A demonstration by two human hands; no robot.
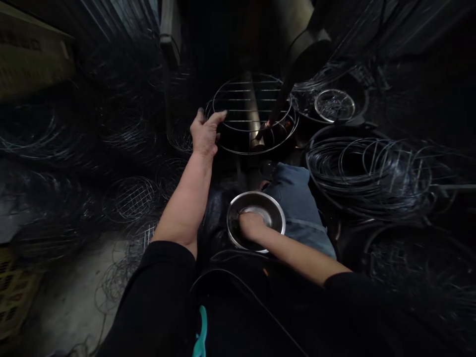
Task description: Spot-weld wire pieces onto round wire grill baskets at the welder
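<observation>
My left hand (206, 131) grips the left edge of a round wire grill rack (238, 111) with parallel bars, thumb over the rim. The rack has two wire rings, one above the other. My right hand (253, 227) reaches down into a shiny metal bowl (268, 214) on my lap, its fingers hidden in the dark inside. Whatever the bowl contains is too dark to make out. Close behind the rack's bars stands a pale upright rod (253, 106), and a dark metal arm (282, 96) slants down to a small reddish glint at the rack.
Large coils of wire (345, 168) lie at the right. Behind them a small bowl (334, 105) holds small metal pieces. Stacks of wire racks (136, 198) crowd the left. A yellow crate (15, 292) stands on the floor at lower left. A teal-handled tool (201, 332) is near my waist.
</observation>
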